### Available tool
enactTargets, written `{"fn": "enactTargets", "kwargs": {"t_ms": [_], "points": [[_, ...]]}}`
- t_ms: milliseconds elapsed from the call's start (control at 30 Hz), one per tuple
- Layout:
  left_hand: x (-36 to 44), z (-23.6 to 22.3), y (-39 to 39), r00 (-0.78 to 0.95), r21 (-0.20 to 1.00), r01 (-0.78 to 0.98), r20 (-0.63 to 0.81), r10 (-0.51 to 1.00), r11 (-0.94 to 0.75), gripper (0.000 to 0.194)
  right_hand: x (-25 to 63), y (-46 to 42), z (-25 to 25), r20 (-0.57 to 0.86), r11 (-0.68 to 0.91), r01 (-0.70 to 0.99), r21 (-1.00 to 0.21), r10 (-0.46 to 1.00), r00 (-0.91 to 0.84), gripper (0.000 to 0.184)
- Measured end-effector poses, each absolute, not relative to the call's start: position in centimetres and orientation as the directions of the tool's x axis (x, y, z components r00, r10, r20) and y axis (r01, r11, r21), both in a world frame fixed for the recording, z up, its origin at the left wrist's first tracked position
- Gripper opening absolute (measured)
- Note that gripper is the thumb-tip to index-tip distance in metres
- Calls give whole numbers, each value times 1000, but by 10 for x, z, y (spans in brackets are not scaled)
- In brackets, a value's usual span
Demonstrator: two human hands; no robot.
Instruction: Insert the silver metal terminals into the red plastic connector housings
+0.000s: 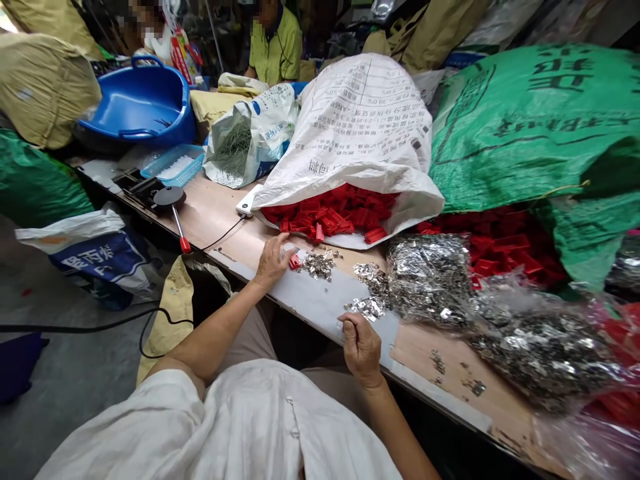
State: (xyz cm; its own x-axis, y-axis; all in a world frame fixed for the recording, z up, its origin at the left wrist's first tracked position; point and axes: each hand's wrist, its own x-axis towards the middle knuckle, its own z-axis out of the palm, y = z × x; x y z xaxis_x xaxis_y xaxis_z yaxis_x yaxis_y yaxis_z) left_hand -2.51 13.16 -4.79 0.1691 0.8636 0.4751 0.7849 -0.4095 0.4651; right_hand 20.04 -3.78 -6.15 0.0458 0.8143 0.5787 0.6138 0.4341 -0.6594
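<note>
Near white sack (367, 117) — left hand (273, 262) at red piece (294, 262), grip unclear; right hand (362, 348) curled beside metal bits (369, 307).

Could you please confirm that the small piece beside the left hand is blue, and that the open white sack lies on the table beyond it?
Not quite: the small piece beside the left hand is red, not blue, as the head view shows; the open white sack does lie on the table beyond it.

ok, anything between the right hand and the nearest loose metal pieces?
Nothing visible: the loose metal pieces lie uncovered on the white work surface, just beyond the right hand.
</note>
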Motion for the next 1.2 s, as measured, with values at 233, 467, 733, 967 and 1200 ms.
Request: {"fn": "enactTargets", "kwargs": {"t_ms": [233, 467, 733, 967, 1200], "points": [[-42, -26, 179, 279, 142, 932, 303, 911, -333, 49, 198, -37, -62, 595, 435, 623, -650, 802, 61, 13], [-39, -22, 193, 312, -21, 949, 183, 932, -313, 58, 197, -35, -62, 610, 445, 651, -615, 791, 36, 13], [-44, -30, 184, 313, -42, 950, 133, 940, -310, 62, 194, -34, -62, 606, 425, 669, -610, 794, 48, 13], [-43, -26, 178, 319, -51, 948, 155, 935, -315, 60, 194, -33, -63, 600, 421, 671, -610, 799, 43, 12], [-39, -7, 177, 264, 37, 958, 271, 926, -284, 36, 194, -33, -62, 603, 426, 672, -606, 797, 39, 14]]}}
